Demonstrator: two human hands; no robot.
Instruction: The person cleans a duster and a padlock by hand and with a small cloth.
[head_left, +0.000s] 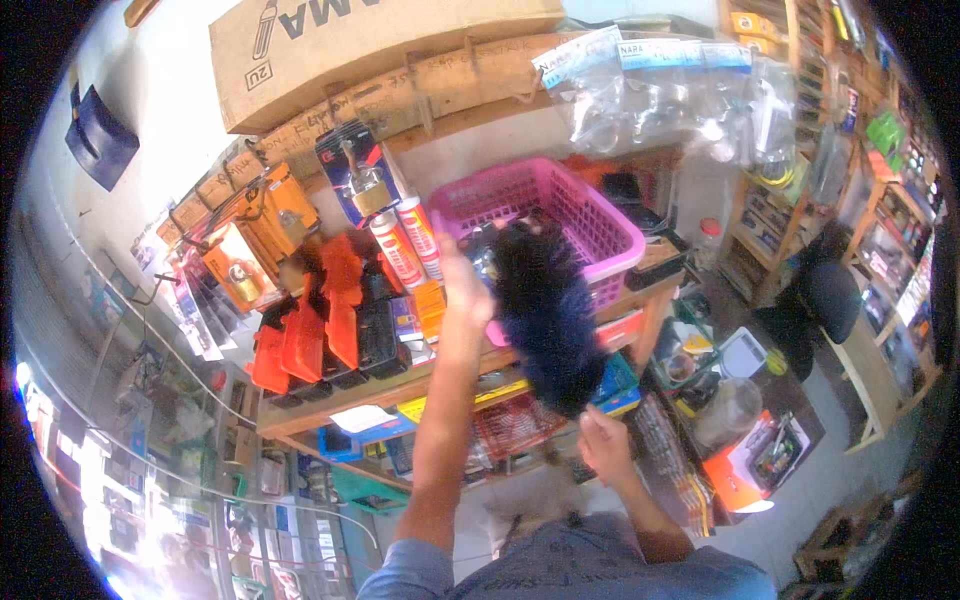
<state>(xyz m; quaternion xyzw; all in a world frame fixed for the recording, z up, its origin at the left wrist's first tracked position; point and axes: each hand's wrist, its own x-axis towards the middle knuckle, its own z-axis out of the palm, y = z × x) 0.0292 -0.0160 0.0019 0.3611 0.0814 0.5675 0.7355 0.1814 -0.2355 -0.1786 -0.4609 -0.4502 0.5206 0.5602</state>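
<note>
A pink plastic basket (630, 251) stands on a wooden shelf before me, with small items inside that are hard to make out. My left hand (466, 289) is at the basket's left side, beside two sealant tubes (401, 251); its fingers are blurred, and whether it grips the basket cannot be told. A dark, blurred feather duster or brush (551, 322) extends over the basket's front and down towards me. At its lower end is my right hand (602, 442), with curled fingers closed on it; the handle itself is hardly visible.
Red-lidded bins (304, 345) line the shelf's left part. Carded padlocks (244, 281) hang behind them, and plastic packets (667, 97) hang at upper right. A large cardboard box (360, 52) lies above. A lower table (806, 427) with a tray stands right, beyond it a dark stool (829, 300).
</note>
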